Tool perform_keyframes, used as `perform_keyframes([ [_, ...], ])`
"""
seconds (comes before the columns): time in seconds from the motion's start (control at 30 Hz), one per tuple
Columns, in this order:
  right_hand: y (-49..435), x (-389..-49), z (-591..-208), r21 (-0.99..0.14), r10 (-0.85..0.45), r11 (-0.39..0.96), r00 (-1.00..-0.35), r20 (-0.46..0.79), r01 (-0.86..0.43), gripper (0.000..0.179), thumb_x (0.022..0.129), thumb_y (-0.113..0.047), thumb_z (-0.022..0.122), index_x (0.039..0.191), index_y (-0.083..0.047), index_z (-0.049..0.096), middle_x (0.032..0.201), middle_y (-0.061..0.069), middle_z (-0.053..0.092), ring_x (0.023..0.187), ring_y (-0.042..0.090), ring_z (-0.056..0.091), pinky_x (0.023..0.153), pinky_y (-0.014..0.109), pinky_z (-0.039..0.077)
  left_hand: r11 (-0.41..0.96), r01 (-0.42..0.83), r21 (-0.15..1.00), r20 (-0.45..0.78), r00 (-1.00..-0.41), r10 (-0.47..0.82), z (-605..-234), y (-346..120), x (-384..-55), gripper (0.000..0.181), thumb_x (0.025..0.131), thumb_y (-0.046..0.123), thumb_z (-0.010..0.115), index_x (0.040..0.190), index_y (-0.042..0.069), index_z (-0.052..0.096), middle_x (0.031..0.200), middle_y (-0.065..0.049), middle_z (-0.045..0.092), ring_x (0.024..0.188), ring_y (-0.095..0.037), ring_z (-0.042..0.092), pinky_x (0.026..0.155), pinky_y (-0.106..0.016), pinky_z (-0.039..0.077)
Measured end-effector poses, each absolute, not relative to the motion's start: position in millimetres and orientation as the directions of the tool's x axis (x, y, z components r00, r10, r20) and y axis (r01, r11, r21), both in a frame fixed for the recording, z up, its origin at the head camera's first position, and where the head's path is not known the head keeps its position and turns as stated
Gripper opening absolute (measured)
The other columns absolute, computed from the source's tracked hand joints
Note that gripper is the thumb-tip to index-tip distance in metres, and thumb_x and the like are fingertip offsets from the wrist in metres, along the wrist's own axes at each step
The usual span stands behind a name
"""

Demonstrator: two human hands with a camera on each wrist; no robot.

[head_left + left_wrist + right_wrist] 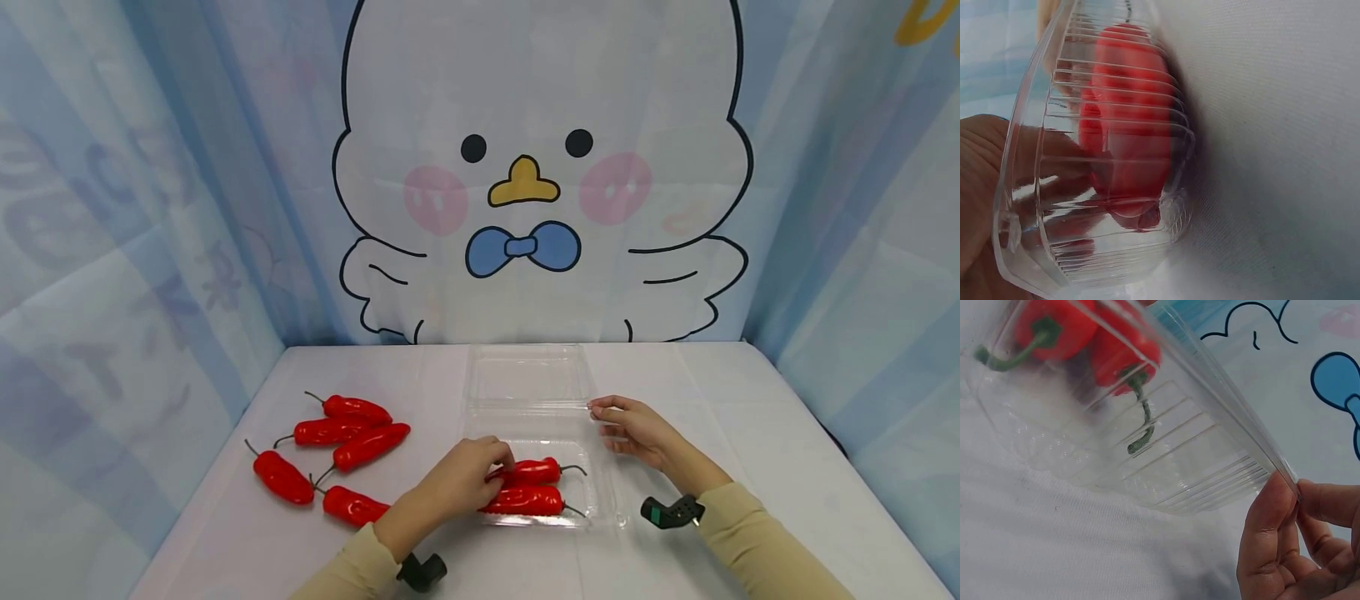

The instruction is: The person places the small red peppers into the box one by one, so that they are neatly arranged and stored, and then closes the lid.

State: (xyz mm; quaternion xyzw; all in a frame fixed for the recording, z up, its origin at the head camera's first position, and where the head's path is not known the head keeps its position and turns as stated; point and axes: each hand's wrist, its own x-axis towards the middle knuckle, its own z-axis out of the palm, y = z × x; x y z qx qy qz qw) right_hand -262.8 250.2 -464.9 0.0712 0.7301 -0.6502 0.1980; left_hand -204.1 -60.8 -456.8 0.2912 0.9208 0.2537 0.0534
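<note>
A clear plastic clamshell box [577, 433] lies on the white table with its lid folded back, away from me. Inside its base are two red peppers, the nearer pepper [523, 502] and the farther pepper [534, 472], their green stems pointing right. My left hand [467, 477] reaches in over the left rim, its curled fingers gripping the blunt left end of the farther pepper. Through the ribbed wall in the left wrist view, those fingers show blurred beside the red pepper [1132, 112]. My right hand [1310, 544] pinches the box's rim at the right, by the hinge.
Left of the box lie several more loose red peppers [371, 446], one partly hidden behind my left forearm. The opened lid [528, 375] reaches the table's back edge. A printed curtain [525, 300] hangs behind and along both sides.
</note>
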Motion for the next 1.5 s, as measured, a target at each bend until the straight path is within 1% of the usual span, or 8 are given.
perform_keyframes([
  [0.13,250.1,-262.4,-464.9,-0.921,-0.154,0.145,-0.911,-0.383,0.363,0.035,0.106,-0.021,0.059,0.136,-0.002,0.055,0.115,0.004,0.067,0.083,0.014,0.059,0.071,0.023,0.058,0.696,0.528,0.487,0.065,-0.816,0.574,-456.0,-61.7,-203.8,0.018,0.089,0.014,0.080,0.103,0.019,0.070,0.107,0.004,0.072,0.098,-0.013,0.068,0.090,-0.026,0.059],
  [0.37,250.4,-262.4,-465.2,-0.917,-0.150,0.144,-0.908,-0.391,0.371,0.035,0.106,-0.022,0.059,0.136,-0.003,0.055,0.118,0.005,0.066,0.084,0.014,0.059,0.071,0.023,0.058,0.699,0.534,0.476,0.082,-0.818,0.569,-452.5,-64.1,-201.4,0.019,0.088,0.019,0.081,0.103,0.020,0.071,0.107,0.005,0.072,0.090,-0.010,0.064,0.085,-0.022,0.058],
  [0.5,249.8,-262.8,-464.6,-0.915,-0.147,0.147,-0.907,-0.395,0.375,0.036,0.106,-0.024,0.060,0.136,-0.004,0.056,0.117,0.005,0.065,0.086,0.016,0.059,0.072,0.023,0.058,0.700,0.530,0.480,0.095,-0.824,0.559,-452.4,-67.5,-200.1,0.019,0.087,0.021,0.082,0.102,0.021,0.071,0.109,0.005,0.072,0.096,-0.014,0.066,0.087,-0.024,0.059],
  [0.67,248.7,-263.9,-464.6,-0.917,-0.147,0.156,-0.909,-0.390,0.368,0.036,0.106,-0.024,0.060,0.135,-0.003,0.056,0.116,0.004,0.066,0.085,0.016,0.059,0.072,0.023,0.057,0.704,0.528,0.475,0.122,-0.832,0.542,-452.6,-73.1,-197.4,0.019,0.086,0.022,0.083,0.101,0.023,0.071,0.112,0.005,0.072,0.102,-0.013,0.063,0.092,-0.032,0.058],
  [0.87,248.6,-263.7,-463.5,-0.920,-0.153,0.157,-0.912,-0.381,0.358,0.037,0.105,-0.023,0.060,0.135,-0.002,0.056,0.115,0.004,0.066,0.085,0.016,0.059,0.072,0.023,0.057,0.710,0.531,0.462,0.156,-0.837,0.524,-453.3,-80.9,-194.3,0.018,0.087,0.018,0.081,0.102,0.023,0.072,0.115,0.005,0.071,0.107,-0.014,0.062,0.098,-0.039,0.056],
  [1.1,250.2,-263.3,-464.4,-0.920,-0.162,0.141,-0.909,-0.385,0.364,0.035,0.106,-0.022,0.060,0.135,-0.003,0.056,0.113,0.003,0.066,0.083,0.015,0.059,0.071,0.022,0.057,0.705,0.523,0.479,0.189,-0.846,0.499,-450.6,-93.7,-187.9,0.020,0.085,0.011,0.081,0.101,0.020,0.072,0.115,0.004,0.070,0.110,-0.016,0.062,0.099,-0.041,0.057],
  [1.37,249.9,-262.8,-464.3,-0.921,-0.163,0.136,-0.909,-0.384,0.365,0.034,0.106,-0.021,0.059,0.134,-0.003,0.056,0.112,0.002,0.067,0.082,0.013,0.059,0.071,0.022,0.057,0.722,0.503,0.475,0.196,-0.861,0.470,-448.2,-110.5,-181.0,0.019,0.085,0.009,0.082,0.099,0.018,0.071,0.116,0.002,0.070,0.111,-0.018,0.063,0.100,-0.043,0.057],
  [1.5,250.1,-262.0,-463.8,-0.922,-0.164,0.136,-0.909,-0.382,0.363,0.035,0.106,-0.021,0.058,0.135,-0.002,0.055,0.112,0.002,0.066,0.081,0.013,0.059,0.070,0.022,0.057,0.735,0.491,0.467,0.194,-0.868,0.457,-448.8,-118.6,-178.3,0.019,0.086,0.009,0.081,0.099,0.018,0.071,0.116,0.002,0.070,0.111,-0.018,0.064,0.098,-0.042,0.058],
])
